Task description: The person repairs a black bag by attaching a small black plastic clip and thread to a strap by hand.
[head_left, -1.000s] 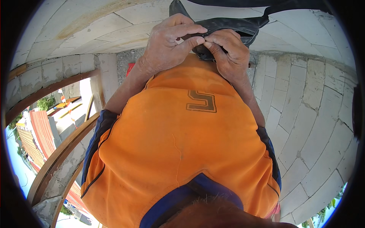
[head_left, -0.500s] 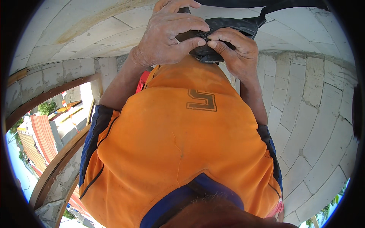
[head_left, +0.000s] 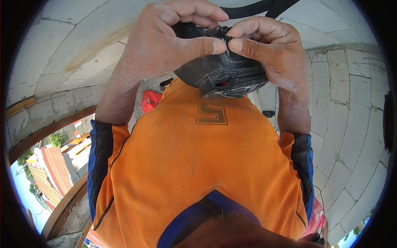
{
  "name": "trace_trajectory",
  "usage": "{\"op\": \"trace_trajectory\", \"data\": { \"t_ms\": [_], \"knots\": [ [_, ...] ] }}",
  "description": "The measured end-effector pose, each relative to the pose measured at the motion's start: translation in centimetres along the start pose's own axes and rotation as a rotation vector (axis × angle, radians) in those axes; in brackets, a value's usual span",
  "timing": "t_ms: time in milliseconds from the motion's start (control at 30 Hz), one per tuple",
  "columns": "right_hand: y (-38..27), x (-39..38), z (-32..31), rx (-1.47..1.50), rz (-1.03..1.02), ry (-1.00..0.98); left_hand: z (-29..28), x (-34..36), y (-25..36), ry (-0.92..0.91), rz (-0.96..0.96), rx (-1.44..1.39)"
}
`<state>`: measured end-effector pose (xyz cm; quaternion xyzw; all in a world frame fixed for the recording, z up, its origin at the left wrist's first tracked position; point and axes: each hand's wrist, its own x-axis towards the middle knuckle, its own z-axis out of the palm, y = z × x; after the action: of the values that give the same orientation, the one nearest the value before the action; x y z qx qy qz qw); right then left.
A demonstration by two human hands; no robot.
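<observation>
A person's left hand (head_left: 161,45) and right hand (head_left: 279,51) meet at the upper edge of a black bag (head_left: 194,74), held up at the belly. The right hand pinches the bag's edge between thumb and forefinger. The left hand grips it too, thumb laid flat along the near side, tip almost touching the right thumb, and fingers arched over the far side, the forefinger lifted clear. Just what lies between the fingertips is too small to make out. Pale dust marks both hands.

Below the thumbs, the bag's worn pocket (head_left: 223,84) gapes slightly, a speck of red showing inside. Its lower edge rests against the person's orange shirt (head_left: 186,153), which has dark and blue sleeves, a dark printed figure on the chest and a loose thread down the front. A black strap (head_left: 256,9) runs beyond the hands at the top; whether it joins the bag is hidden.

Near the left forearm lies a red item (head_left: 151,101); inside the right forearm sits a small dark object (head_left: 269,113), its kind unclear. Pale block walls (head_left: 339,132) curve around the scene. At left, a wood-framed opening (head_left: 68,202) looks onto a red corrugated sheet (head_left: 58,167) and greenery (head_left: 58,139) in sunlight. At lower right, behind the shirt, part of another person (head_left: 317,217) in a pinkish-red top shows.
</observation>
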<state>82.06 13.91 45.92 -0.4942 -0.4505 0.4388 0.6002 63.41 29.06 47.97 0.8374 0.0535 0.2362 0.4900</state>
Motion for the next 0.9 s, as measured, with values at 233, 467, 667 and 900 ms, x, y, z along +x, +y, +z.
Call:
{"op": "trace_trajectory", "data": {
  "t_ms": [233,467,667,900],
  "knots": [
    [1.5,-1.1,0.6,0.108,-0.003,0.043,2.3,-2.2,-0.5,0.155,-0.073,-0.283],
    [1.7,-1.4,1.5,0.166,0.061,0.094,2.7,-2.9,-1.0,0.23,-0.18,-0.189],
    [1.9,-1.4,2.3,0.193,0.074,0.171,2.4,-3.6,-1.5,0.286,-0.276,-0.232],
    [2.6,-1.1,2.2,0.221,0.047,0.136,2.5,-3.6,-1.9,0.242,-0.139,-0.032]
  ]
}}
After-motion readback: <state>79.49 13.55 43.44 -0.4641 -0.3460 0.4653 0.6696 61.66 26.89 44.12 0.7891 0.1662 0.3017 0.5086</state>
